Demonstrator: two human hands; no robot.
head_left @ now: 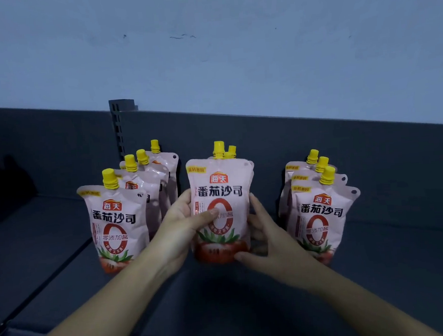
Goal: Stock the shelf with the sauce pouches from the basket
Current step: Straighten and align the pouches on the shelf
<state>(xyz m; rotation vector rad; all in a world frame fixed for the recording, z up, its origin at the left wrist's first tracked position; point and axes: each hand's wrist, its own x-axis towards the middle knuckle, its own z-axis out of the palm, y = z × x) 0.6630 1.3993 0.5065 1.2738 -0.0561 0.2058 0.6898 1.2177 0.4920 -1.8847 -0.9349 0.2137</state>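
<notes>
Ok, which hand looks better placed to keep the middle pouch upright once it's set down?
Probably the left hand: its thumb lies across the front of the middle pouch, gripping mid-height. The right hand holds only the lower right corner.

pale pink plastic spouted sauce pouch (217, 184): yellow cap, red logo, black characters, red ring, green-leaved red tomato | left pouch row (114, 227) and right pouch row (320, 213) beside it: same print | dark grey metal shelf (380, 274) below it | pale blue painted wall (233, 49) behind it: dark scuffs

dim, bluish cast. soft shadows on the dark shelf (379, 261). overall soft focus, wide-angle bend at edges, corners darker.
</notes>
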